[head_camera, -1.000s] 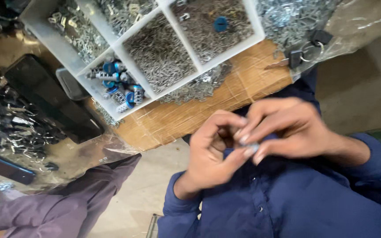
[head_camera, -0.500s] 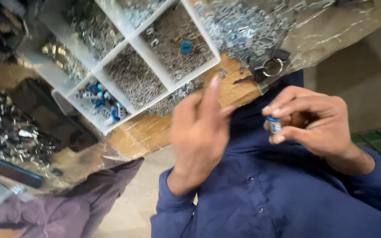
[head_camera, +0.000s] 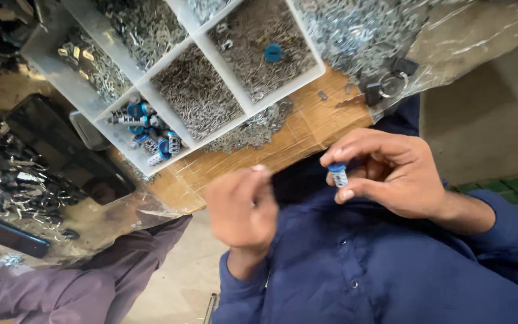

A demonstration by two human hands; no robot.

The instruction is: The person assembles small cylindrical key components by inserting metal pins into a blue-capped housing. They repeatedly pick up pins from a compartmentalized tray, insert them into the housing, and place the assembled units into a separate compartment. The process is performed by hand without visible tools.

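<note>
My right hand [head_camera: 397,180] pinches a small silver cylinder with a blue cap [head_camera: 337,174] between thumb and forefinger, in front of my dark blue shirt. My left hand [head_camera: 241,210] is blurred, with its fingertips bunched together just below the edge of the brown table [head_camera: 307,129]. I cannot make out whether anything is between those fingers. Beyond both hands lies a white divided tray [head_camera: 253,111]. One of its compartments holds several of the same blue-capped cylinders [head_camera: 145,135], and the others hold small grey metal parts.
A clear plastic bag of shiny metal parts [head_camera: 355,30] lies at the top right, with a black-tagged key ring [head_camera: 391,84] at its edge. A black tray [head_camera: 61,150] and heaps of dark metal pieces lie on the left. Another person's purple sleeve [head_camera: 61,300] is at the lower left.
My hands were joined on the piece, then parted. The left hand rose toward the tray and has come back down with fingers bunched. The right hand keeps the blue-capped cylinder.
</note>
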